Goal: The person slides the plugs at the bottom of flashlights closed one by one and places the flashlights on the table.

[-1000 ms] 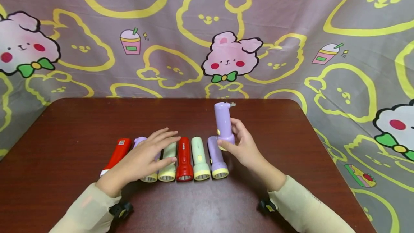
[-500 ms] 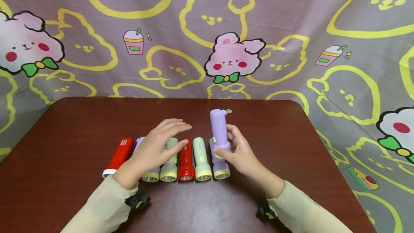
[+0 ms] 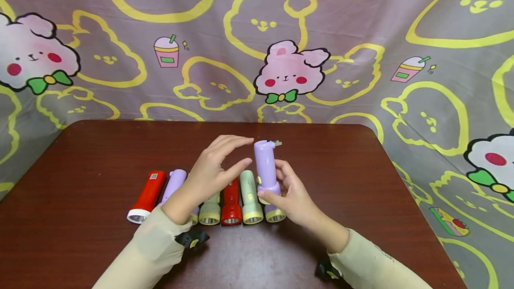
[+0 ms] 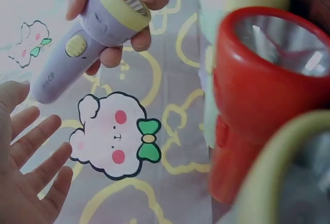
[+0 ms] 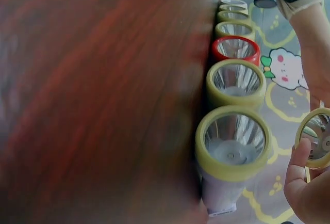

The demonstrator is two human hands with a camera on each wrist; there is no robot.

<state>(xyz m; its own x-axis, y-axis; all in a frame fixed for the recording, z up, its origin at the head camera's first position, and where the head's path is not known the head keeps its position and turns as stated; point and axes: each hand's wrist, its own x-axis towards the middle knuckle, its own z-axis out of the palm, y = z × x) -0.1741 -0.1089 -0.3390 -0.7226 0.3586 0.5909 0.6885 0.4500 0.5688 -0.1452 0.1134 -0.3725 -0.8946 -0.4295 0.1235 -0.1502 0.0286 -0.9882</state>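
My right hand (image 3: 297, 197) grips a purple flashlight (image 3: 265, 162) round its yellow-rimmed head. The flashlight is held above the row with its tail end up, and small metal prongs (image 3: 278, 143) stick out at that end. My left hand (image 3: 210, 171) is raised beside the tail, fingers extended and thumb apart. In the left wrist view its spread fingers (image 4: 44, 136) are close to the tail; whether they touch it I cannot tell. The yellow switch (image 4: 76, 46) shows on the flashlight's side. In the right wrist view the lens (image 5: 317, 139) shows beside my right thumb.
Several flashlights lie in a row on the brown table (image 3: 341, 159): a red one with a white rim (image 3: 150, 191), a purple one (image 3: 175, 183), a green one (image 3: 210, 213), a red one (image 3: 231, 204), another green one (image 3: 250, 195) and a half-covered purple one (image 3: 275, 214). A patterned cloth (image 3: 225, 84) hangs behind.
My left hand has moved right and up, from over the left part of the row to the held flashlight's tail. The right hand has brought the flashlight slightly left and down.
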